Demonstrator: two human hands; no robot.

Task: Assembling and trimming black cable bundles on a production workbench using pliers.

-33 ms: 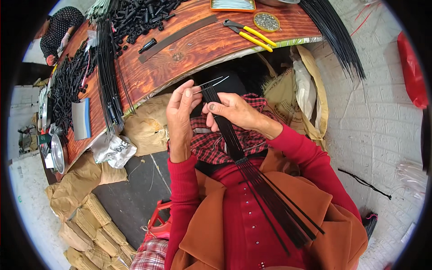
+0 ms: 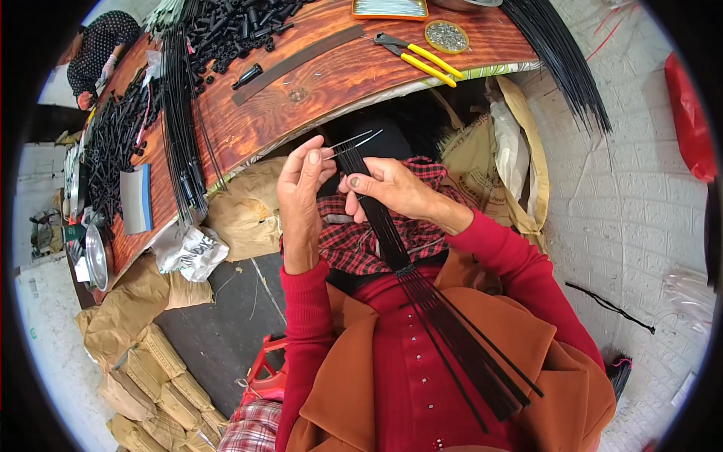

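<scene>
My left hand (image 2: 301, 197) and my right hand (image 2: 393, 190) meet over my lap, just below the table edge. Between them they hold a flat bundle of thin black rods (image 2: 385, 230). The bundle runs down across a red checked cloth (image 2: 354, 245) and fans out over my red and orange clothing. Thin metal wire ends (image 2: 355, 141) stick out above the bundle's top; my left thumb and fingers pinch them. My right fingers press on the bundle just below that point.
A reddish wooden table (image 2: 324, 87) carries yellow-handled pliers (image 2: 423, 57), a round tin of small metal parts (image 2: 446, 35), a dark flat strip (image 2: 297, 56), a heap of small black tubes (image 2: 233, 26) and long black rods (image 2: 181, 128). Another person (image 2: 98, 45) works far left. Brown sacks (image 2: 143, 361) lie below.
</scene>
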